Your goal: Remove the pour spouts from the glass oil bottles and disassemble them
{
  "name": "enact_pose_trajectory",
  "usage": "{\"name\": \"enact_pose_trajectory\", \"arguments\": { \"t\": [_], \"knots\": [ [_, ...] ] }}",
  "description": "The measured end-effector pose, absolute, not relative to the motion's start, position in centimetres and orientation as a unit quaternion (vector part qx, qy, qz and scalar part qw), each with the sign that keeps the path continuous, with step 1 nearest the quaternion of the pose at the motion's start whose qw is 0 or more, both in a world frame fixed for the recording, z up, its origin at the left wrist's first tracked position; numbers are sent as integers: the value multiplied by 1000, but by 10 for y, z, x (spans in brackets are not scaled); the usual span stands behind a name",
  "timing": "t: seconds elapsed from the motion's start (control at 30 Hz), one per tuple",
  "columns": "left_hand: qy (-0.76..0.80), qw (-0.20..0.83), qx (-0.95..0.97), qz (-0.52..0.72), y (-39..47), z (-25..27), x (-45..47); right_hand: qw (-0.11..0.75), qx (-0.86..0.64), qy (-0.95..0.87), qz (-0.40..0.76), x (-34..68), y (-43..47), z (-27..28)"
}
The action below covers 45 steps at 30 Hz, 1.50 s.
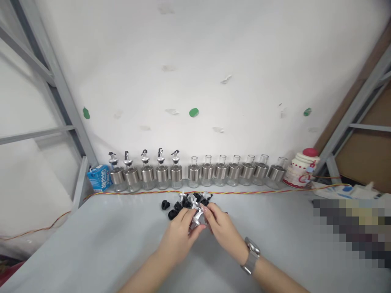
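Between my two hands, low over the table, is a silver pourer top (197, 220). My left hand (180, 230) has its fingers and thumb closed round its base. The fingers of my right hand (218, 223) pinch at its upper end; a small part there is mostly hidden. Just beyond my hands lies a pile of loose black stoppers (172, 214) and silver pourer pieces (192, 200). Behind it stand several glass bottles with steel sleeves. Those on the left carry pourer tops (145, 156); the ones on the right, such as this open-necked bottle (207, 171), have bare glass necks.
A blue drink carton (100, 178) stands at the left end of the bottle row, a white jar with a red lid (301, 167) at the right. A twisted red and yellow wire (232, 192) crosses the grey table (122, 228). Metal frame posts rise at both sides.
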State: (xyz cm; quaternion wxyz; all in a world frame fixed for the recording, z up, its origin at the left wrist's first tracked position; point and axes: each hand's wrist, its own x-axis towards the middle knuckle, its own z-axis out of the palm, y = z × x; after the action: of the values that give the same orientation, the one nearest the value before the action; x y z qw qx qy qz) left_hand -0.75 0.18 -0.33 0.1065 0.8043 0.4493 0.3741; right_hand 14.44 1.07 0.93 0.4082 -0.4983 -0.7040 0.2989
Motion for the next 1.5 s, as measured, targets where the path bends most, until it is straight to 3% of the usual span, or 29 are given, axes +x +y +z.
{"name": "enact_pose_trajectory", "arguments": {
  "t": [0.27,0.53,0.83,0.97,1.1,1.5],
  "knots": [
    [444,35,816,369,-2,-5,-6,456,-452,-631,435,140,16,-4],
    [466,95,797,372,-3,2,-4,475,-413,-596,500,140,16,1],
    [431,-83,825,356,1,-6,-7,460,-409,-592,521,139,22,1],
    [424,-86,833,345,0,-3,-7,452,-399,-604,521,141,23,-1],
    [425,-13,832,356,-4,-2,-5,453,-401,-621,498,144,20,1],
    [446,383,704,398,-8,11,6,462,-413,-625,474,144,19,1]
  ]
}}
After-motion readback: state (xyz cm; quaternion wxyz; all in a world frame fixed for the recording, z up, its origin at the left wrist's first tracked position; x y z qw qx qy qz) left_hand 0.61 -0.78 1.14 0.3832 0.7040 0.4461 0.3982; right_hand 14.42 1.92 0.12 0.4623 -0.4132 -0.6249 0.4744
